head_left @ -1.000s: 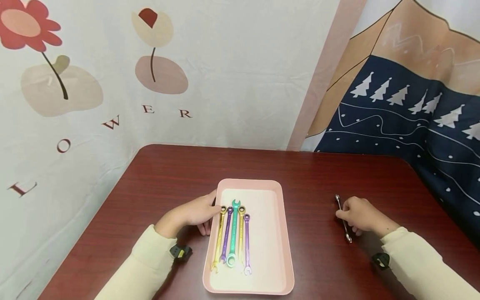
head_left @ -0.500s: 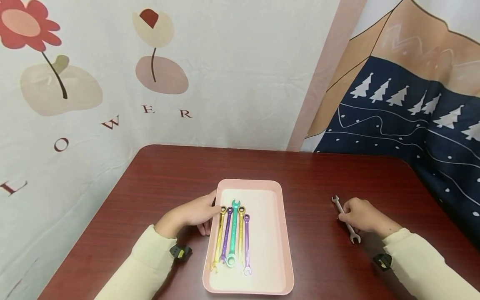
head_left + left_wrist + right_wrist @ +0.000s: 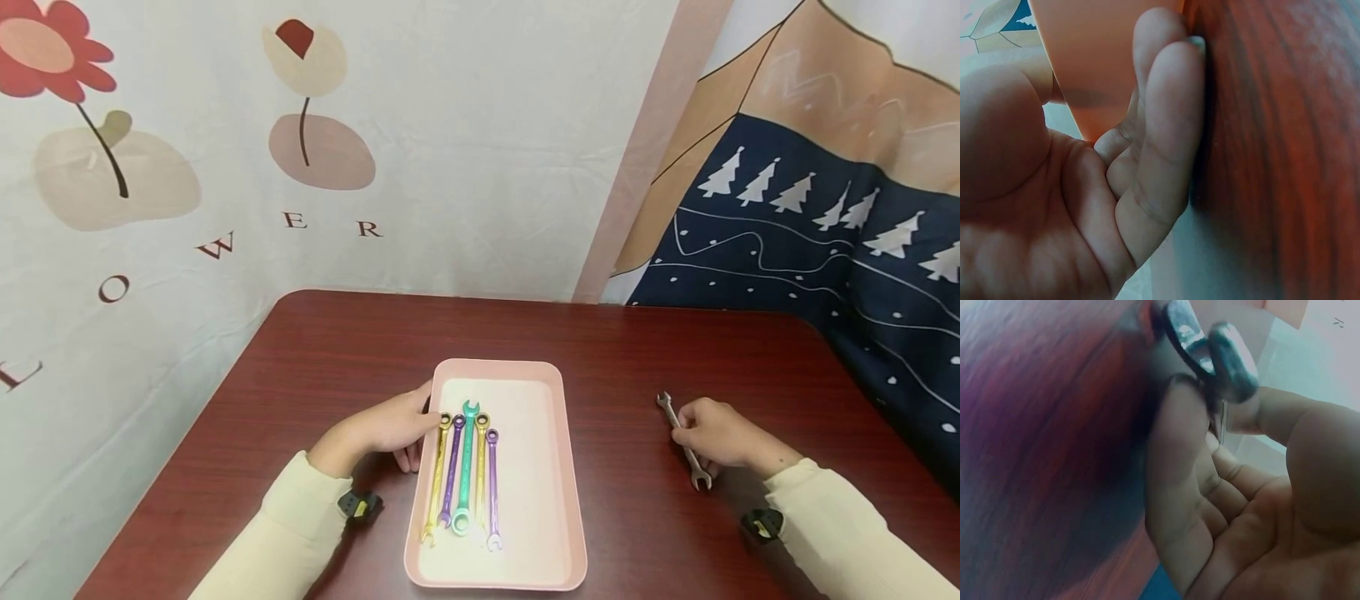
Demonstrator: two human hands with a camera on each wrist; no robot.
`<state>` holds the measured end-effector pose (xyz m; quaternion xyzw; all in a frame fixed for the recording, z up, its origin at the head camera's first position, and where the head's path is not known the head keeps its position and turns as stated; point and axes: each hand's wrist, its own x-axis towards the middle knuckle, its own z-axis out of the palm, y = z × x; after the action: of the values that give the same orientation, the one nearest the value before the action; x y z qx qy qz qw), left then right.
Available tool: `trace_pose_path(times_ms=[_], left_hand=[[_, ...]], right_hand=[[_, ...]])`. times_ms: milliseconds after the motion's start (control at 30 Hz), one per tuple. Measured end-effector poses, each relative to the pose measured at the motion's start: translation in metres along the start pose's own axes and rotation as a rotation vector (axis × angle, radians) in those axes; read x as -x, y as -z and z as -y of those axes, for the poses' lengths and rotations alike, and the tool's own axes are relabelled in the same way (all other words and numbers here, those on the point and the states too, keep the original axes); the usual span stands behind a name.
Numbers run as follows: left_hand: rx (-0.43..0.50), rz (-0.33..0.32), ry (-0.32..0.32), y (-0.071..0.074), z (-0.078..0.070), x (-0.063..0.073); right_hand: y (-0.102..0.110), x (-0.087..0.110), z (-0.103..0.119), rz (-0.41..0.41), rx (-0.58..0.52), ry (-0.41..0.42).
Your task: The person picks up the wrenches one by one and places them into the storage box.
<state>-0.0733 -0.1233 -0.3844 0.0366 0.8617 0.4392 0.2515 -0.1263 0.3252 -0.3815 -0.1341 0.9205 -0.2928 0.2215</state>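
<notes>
At the pink tray's (image 3: 536, 483) left side, my left hand (image 3: 386, 425) grips the wall, thumb over the rim and fingers outside. The left wrist view shows the fingers low beside the tray wall (image 3: 1094, 56), against the tabletop. Lined up in the tray's left half are a green wrench (image 3: 467, 467), two gold ones and two purple ones. Right of the tray, my right hand (image 3: 723, 429) pinches a silver double open-end wrench (image 3: 699, 477) by its middle. One open jaw end of the silver wrench (image 3: 1234, 362) shows large in the right wrist view, beyond the fingertips.
A dark red-brown wooden table (image 3: 615, 375) lies under everything. Behind it hangs a white cloth (image 3: 465, 167) with flowers and letters, and at the right a navy cloth (image 3: 795, 250) with white trees. Each wrist wears a small black device.
The silver wrench has turned about its length, from edge-on to showing its flat face, and shifted slightly left. My left hand and the tray stay in place.
</notes>
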Motion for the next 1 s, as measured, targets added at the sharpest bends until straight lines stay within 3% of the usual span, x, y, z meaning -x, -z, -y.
trace_pose_path(times_ms=[367,733,1000], left_hand=[[0.003,-0.008,0.008,-0.001,0.002,0.000],[0.015,-0.005,0.022,-0.001,0.000,-0.001],[0.010,-0.012,0.028,-0.002,0.000,0.000]], right_hand=[[-0.008,0.001,0.011,0.116,-0.267,0.091],[-0.016,0.009,0.036,0.078,-0.412,0.180],[-0.021,0.014,0.045,0.119,-0.507,0.201]])
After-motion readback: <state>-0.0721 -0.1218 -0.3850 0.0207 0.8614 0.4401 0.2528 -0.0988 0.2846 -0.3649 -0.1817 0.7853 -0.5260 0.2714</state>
